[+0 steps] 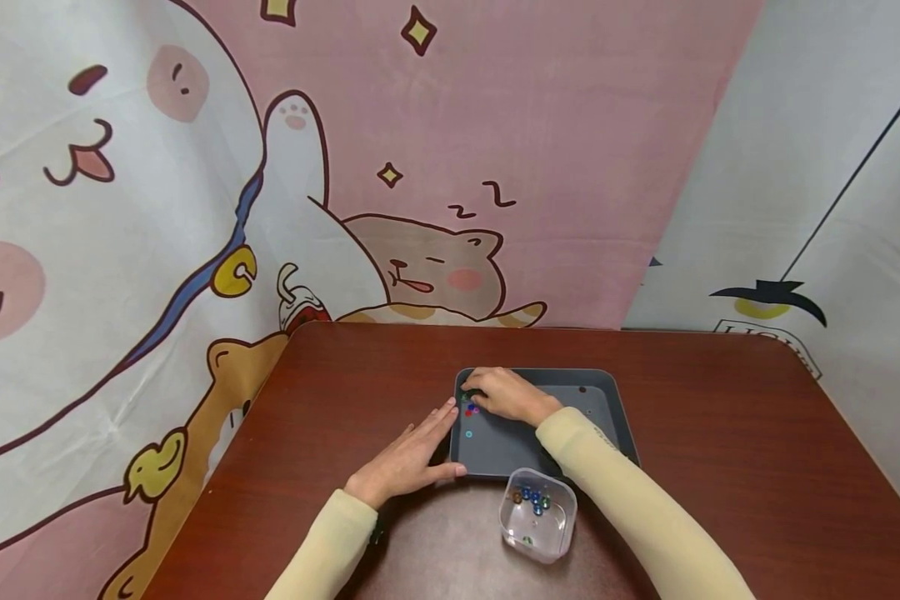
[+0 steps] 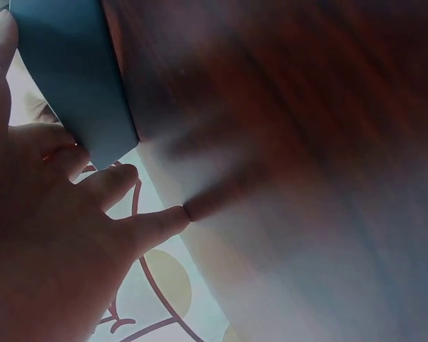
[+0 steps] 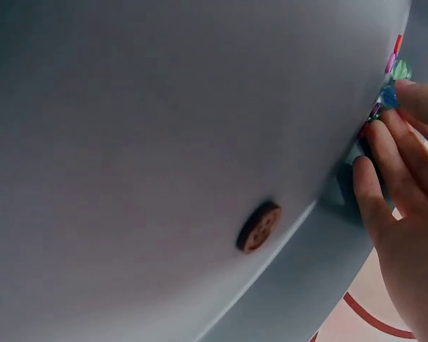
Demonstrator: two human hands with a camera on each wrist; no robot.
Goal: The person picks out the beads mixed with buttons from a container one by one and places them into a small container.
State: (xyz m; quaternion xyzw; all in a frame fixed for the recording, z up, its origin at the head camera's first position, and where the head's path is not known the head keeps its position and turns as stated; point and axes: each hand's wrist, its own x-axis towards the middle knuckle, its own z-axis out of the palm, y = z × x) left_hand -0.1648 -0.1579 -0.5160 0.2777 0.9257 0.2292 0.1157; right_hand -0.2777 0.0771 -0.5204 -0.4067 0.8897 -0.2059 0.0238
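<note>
My right hand (image 1: 506, 394) reaches into the far left corner of a grey tray (image 1: 502, 450). In the right wrist view its thumb and fingertips pinch a small blue glass marble (image 3: 389, 97), partly hidden by them. A green glass piece (image 3: 401, 70) lies just beyond the thumb. Small buttons lie near the fingers, among them a red button (image 1: 468, 412) and a light blue button (image 1: 468, 434). My left hand (image 1: 408, 458) is spread with straight fingers against the tray's left side; the left wrist view shows its fingers (image 2: 157, 226) at the tray's outer wall.
A clear plastic box (image 1: 537, 533) with several blue, green and brown glass marbles stands before the tray's near edge. A brown button (image 3: 260, 227) lies near the tray's far wall. The reddish-brown table (image 1: 735, 433) extends to both sides, with a printed cloth behind it.
</note>
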